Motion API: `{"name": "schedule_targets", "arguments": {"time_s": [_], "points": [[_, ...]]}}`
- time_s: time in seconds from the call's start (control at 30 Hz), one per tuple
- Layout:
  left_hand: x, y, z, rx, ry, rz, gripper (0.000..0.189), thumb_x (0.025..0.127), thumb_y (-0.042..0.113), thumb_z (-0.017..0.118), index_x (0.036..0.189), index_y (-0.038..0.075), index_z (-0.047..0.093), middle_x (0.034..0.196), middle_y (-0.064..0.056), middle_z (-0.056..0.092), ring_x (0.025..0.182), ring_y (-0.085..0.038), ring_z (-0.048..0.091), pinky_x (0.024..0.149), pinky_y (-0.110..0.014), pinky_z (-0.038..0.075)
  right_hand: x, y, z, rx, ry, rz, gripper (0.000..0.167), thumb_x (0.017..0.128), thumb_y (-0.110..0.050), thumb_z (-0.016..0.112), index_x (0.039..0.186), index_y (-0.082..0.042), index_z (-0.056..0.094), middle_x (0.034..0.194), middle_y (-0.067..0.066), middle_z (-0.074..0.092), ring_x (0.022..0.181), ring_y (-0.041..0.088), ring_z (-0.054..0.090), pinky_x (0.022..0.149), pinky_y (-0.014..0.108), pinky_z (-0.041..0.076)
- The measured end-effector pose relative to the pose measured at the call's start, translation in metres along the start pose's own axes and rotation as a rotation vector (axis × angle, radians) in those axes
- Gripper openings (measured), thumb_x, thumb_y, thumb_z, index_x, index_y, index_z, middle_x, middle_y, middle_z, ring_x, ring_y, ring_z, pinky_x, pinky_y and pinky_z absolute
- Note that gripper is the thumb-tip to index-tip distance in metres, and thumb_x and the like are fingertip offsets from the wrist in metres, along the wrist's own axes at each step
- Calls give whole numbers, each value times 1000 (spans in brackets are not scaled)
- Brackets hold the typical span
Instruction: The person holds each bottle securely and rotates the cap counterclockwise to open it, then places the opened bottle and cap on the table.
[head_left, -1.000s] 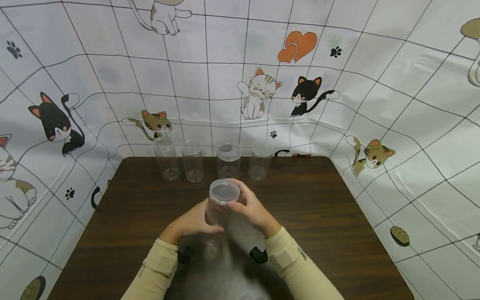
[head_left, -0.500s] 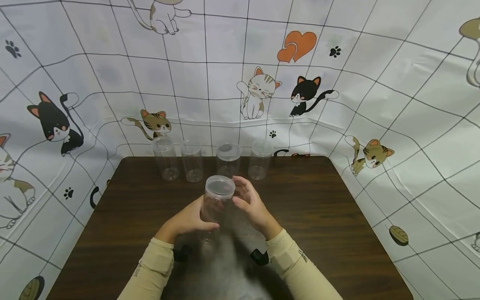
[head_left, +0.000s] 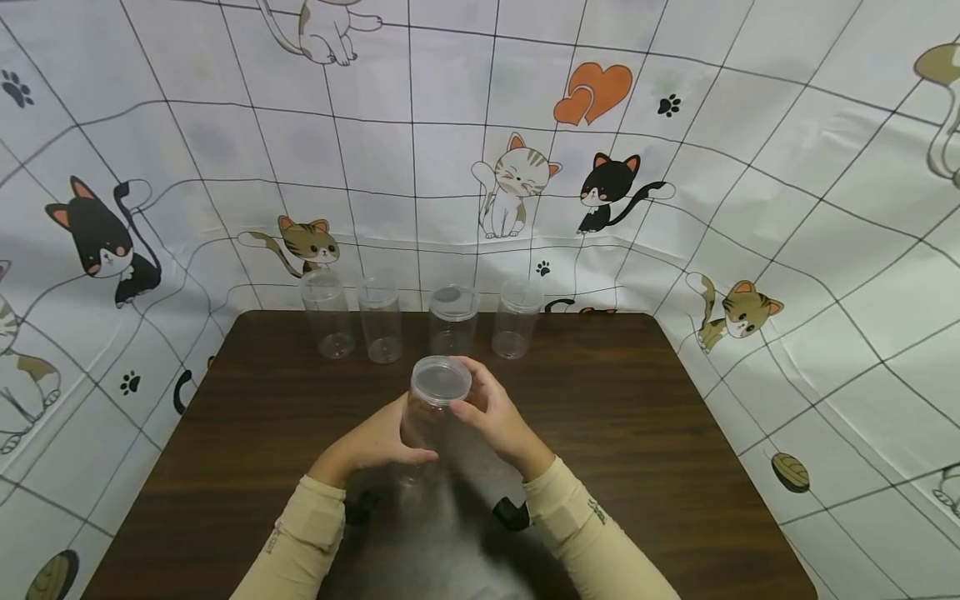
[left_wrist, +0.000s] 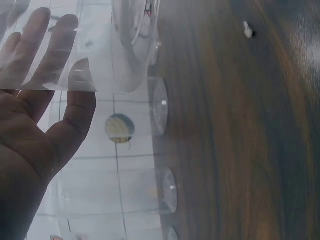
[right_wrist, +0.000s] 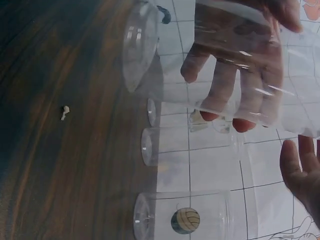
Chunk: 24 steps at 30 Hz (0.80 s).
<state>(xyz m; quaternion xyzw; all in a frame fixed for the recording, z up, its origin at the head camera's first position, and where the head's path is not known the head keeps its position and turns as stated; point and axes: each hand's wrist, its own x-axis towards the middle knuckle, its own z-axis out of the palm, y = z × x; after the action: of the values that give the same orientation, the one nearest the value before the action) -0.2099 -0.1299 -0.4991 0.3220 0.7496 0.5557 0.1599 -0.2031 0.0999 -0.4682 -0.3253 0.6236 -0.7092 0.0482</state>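
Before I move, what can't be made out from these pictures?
Third back jar from left: base hidden in the head view, behind the lid of the held jar and the right hand.
Lid: cut off by the left edge of the left wrist view.
Right hand: partly cut off by the right edge, right wrist view.
White bit: too small to identify in both wrist views.
Sleeve print: too small to read, head view.

The dark, wood-grained bench (head_left: pixel 637 450) bears four clear jars upright near its far edge: a leftmost jar (head_left: pixel 327 317), second jar (head_left: pixel 382 322), third jar (head_left: pixel 453 321) and rightmost jar (head_left: pixel 517 320); a small whitish scrap (left_wrist: pixel 248 30) lies there too
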Motion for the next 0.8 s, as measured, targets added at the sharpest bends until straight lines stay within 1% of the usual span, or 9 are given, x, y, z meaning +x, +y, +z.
{"name": "schedule_targets", "arguments": {"time_s": [0.13,0.23,0.27,0.33,0.4,0.5,0.6,0.67,0.8], "points": [[2,3,6,-17,-22,0,78,83,17,84,143,3,36,130,-20,58,95,-31,67,75,-38,59,3,-2,-4,86,-60,13,85,96,-46,68,151,6,30,140,14,52,124,17,53,101,32,47],[3,2,8,-37,-30,2,77,84,15,84,143,3,36,132,-20,57,104,-35,64,78,-37,59,5,-2,-7,122,-105,22,86,96,-44,66,153,9,28,139,3,53,128,16,50,104,34,43],[3,2,8,-43,-33,8,78,84,15,83,144,2,36,132,-21,57,109,-35,62,79,-38,59,5,-2,-8,130,-116,29,86,97,-43,65,154,8,26,141,3,52,130,16,48,106,35,41],[3,1,7,-48,-34,20,79,84,15,83,145,2,34,132,-20,56,115,-37,59,81,-38,59,6,-2,-9,137,-124,44,86,97,-40,62,156,7,22,147,8,48,134,17,44,109,37,38],[4,-2,6,-39,-25,30,79,84,15,83,145,2,35,131,-19,57,119,-36,57,82,-38,59,5,-1,-10,147,-112,64,87,97,-38,61,159,5,17,151,16,43,137,17,42,112,37,34],[4,-6,4,-15,1,37,78,84,16,84,144,2,36,129,-18,60,118,-35,59,83,-37,58,3,2,-9,146,-63,73,83,98,-30,59,159,4,13,154,23,35,138,16,40,113,35,33],[3,-9,1,-10,31,30,75,83,14,84,142,1,39,128,-18,61,115,-34,61,83,-37,59,-1,6,-7,117,9,69,75,99,-24,58,155,7,18,151,22,37,134,16,43,110,32,37],[2,-11,-1,-7,47,23,74,83,13,84,141,1,40,127,-18,61,111,-33,62,81,-37,59,-3,8,-6,85,56,67,69,100,-20,60,152,8,24,148,17,40,131,15,45,106,30,41],[3,-13,-3,4,57,4,75,83,14,85,140,0,40,126,-19,61,104,-31,65,79,-37,60,-5,11,-5,19,95,53,60,100,-15,61,148,6,33,143,16,47,127,19,49,102,31,44]]}}
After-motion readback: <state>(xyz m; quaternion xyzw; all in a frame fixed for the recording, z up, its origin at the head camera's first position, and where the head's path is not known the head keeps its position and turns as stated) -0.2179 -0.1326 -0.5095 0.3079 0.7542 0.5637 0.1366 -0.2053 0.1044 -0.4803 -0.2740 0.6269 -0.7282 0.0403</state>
